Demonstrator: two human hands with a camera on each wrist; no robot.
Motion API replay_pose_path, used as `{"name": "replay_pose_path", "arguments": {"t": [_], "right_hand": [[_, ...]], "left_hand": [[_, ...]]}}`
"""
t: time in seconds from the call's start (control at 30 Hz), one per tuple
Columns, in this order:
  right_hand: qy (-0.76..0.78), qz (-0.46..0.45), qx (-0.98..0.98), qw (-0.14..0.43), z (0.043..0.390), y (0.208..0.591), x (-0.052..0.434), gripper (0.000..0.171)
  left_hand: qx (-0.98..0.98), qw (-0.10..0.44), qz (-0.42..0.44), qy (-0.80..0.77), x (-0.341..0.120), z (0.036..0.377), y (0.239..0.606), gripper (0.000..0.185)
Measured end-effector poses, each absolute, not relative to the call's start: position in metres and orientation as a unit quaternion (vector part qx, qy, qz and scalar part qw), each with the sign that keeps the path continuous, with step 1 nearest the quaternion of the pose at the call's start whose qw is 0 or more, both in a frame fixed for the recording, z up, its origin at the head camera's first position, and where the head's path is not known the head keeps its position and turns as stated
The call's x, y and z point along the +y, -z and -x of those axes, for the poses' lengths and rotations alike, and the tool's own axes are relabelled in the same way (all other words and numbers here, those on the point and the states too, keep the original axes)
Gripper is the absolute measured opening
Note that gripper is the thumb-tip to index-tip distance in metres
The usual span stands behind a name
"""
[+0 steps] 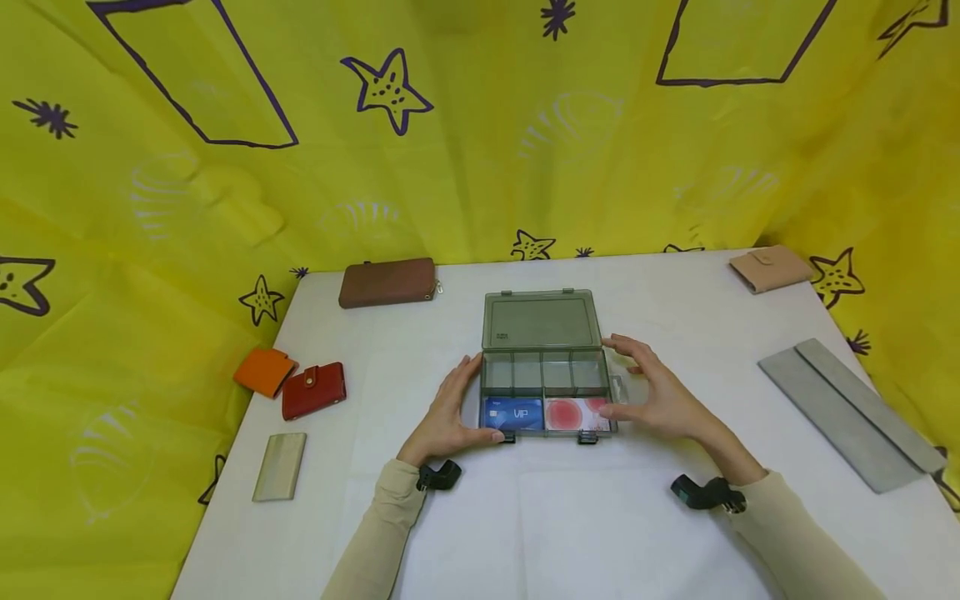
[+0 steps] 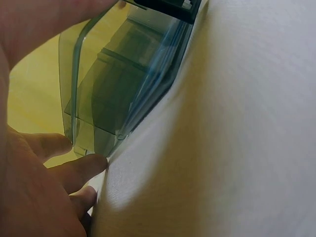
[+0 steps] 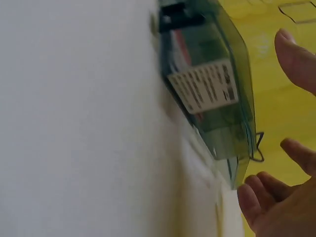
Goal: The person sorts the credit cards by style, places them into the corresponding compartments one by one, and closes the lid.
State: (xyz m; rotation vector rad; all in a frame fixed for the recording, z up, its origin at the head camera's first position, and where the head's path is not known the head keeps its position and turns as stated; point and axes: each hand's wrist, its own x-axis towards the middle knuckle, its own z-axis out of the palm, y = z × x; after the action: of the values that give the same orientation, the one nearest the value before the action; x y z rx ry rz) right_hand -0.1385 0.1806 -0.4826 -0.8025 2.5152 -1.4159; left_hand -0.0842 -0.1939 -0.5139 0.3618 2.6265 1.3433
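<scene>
Head view: I had the smoky-grey translucent plastic compartment box (image 1: pixel 543 379) lying open on the white table (image 1: pixel 600 533), directly between my two hands. My left hand (image 1: pixel 450 412) lay against the box's left end, thumb at the near corner and fingers reaching along the side. My right hand (image 1: pixel 652 396) stood just off the right end, fingers loosely spread. Neither looked clamped. The lid (image 1: pixel 542 319) lay tipped back on the far side of both hands. In the near row I saw a blue card marked VIP (image 1: pixel 513 413) and a pink-and-red round-patterned card (image 1: pixel 576 413).

Left wrist view: fingertips (image 2: pixel 91 165) touched the box's lower corner (image 2: pixel 106 138) where it met the table. I judged this a light contact; a push here could slide the box toward my right hand rather than steady it.

Right wrist view: my right hand's fingers (image 3: pixel 261 197) stood apart from the box wall (image 3: pixel 217 98), a gap showing. With only one side touched, I judged the box might skid or twist, and a jolt could shift the cards or swing the lid forward.

Beyond my left hand: a brown zip wallet (image 1: pixel 387 282), an orange card holder (image 1: pixel 264 372), a red snap wallet (image 1: pixel 313 390).
</scene>
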Motion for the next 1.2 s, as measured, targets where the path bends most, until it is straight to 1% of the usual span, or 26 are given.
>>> {"name": "replay_pose_path", "arguments": {"t": [0.13,0.27,0.33,0.43,0.57,0.63,0.7,0.8,0.87,1.07,1.13,1.2], "right_hand": [[0.571,0.254,0.765,0.154,0.155,0.489,0.190,0.099],[0.652,0.279,0.667,0.227,0.170,0.500,0.197,0.104],[0.663,0.292,0.642,0.251,0.174,0.505,0.198,0.106],[0.664,0.293,0.633,0.269,0.176,0.508,0.199,0.109],[0.675,0.266,0.631,0.275,0.176,0.509,0.198,0.118],[0.683,0.252,0.630,0.270,0.175,0.509,0.197,0.122],[0.693,0.243,0.628,0.259,0.174,0.509,0.196,0.121],[0.694,0.252,0.633,0.233,0.172,0.510,0.197,0.109],[0.690,0.264,0.637,0.222,0.170,0.510,0.198,0.098],[0.633,0.253,0.701,0.208,0.165,0.507,0.200,0.059],[0.600,0.266,0.728,0.197,0.162,0.505,0.200,0.056],[0.562,0.290,0.755,0.176,0.157,0.504,0.199,0.058]], "left_hand": [[0.880,0.084,-0.121,-0.451,-0.194,0.084,0.513,0.126],[0.879,0.086,-0.124,-0.451,-0.193,0.083,0.513,0.125],[0.880,0.088,-0.124,-0.450,-0.193,0.083,0.513,0.125],[0.882,0.091,-0.125,-0.446,-0.193,0.083,0.514,0.127],[0.877,0.074,-0.158,-0.448,-0.196,0.083,0.514,0.127],[0.860,0.058,-0.176,-0.475,-0.198,0.084,0.514,0.118],[0.837,0.052,-0.186,-0.512,-0.199,0.084,0.514,0.105],[0.803,0.054,-0.183,-0.564,-0.200,0.085,0.515,0.083],[0.794,0.063,-0.180,-0.577,-0.200,0.086,0.514,0.078],[0.844,0.072,-0.180,-0.499,-0.198,0.087,0.512,0.077],[0.860,0.075,-0.189,-0.468,-0.198,0.087,0.512,0.076],[0.864,0.078,-0.197,-0.457,-0.198,0.086,0.512,0.074]]}}
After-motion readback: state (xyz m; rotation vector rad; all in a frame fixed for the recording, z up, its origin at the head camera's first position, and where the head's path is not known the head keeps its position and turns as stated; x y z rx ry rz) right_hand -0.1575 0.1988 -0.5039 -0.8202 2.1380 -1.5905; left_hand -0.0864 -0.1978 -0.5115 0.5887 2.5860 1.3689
